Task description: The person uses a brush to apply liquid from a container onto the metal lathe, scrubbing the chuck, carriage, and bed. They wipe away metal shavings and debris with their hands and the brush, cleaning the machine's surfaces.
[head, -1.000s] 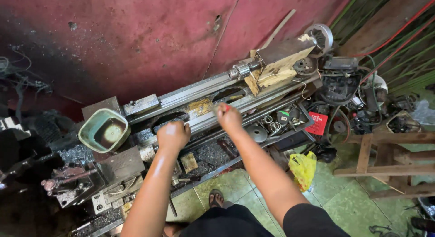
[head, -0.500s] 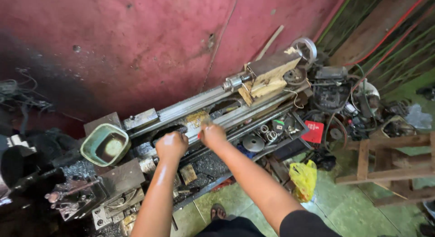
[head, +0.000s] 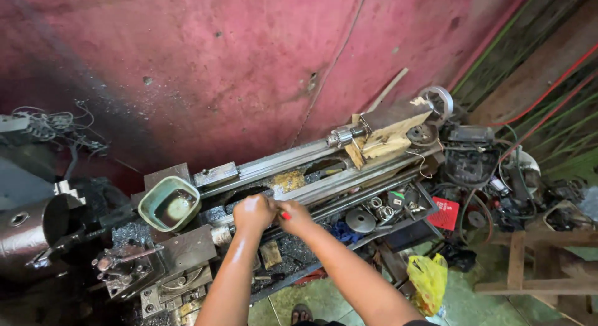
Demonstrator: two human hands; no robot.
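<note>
Both hands are down on the lathe bed (head: 311, 176), close together, almost knuckle to knuckle. The left hand (head: 252, 212) is balled up, fingers curled tight over something on the front rail, though what sits inside that fist cannot be made out. The right hand (head: 294, 217) is just beside it, touching or nearly so, fingers pressed together around a small red-tipped tool (head: 284, 215) (only the red end peeks out between the two hands).

Just beyond the knuckles, a heap of yellowish metal shavings (head: 288, 180) lies in the gap of the bed. To the left of the hands a green rectangular tub (head: 169, 204) holding dark liquid rests on the machine, near the tool post carriage (head: 134, 263). Far left, the big dark chuck (head: 28, 235) bulges into view.

Follow the bed up to the right and there is the tailstock (head: 346, 136), with pieces of raw wood (head: 389, 139) wedged against it. Below the rail, a tray (head: 430, 209) carries loose round parts, among them a grey disc (head: 360, 220). A red booklet (head: 445, 214) lies past the tray's end, and a yellow plastic bag (head: 428, 279) sits on the tiled floor (head: 311, 298) beneath. The stained pink wall (head: 249, 64) fills the background.
</note>
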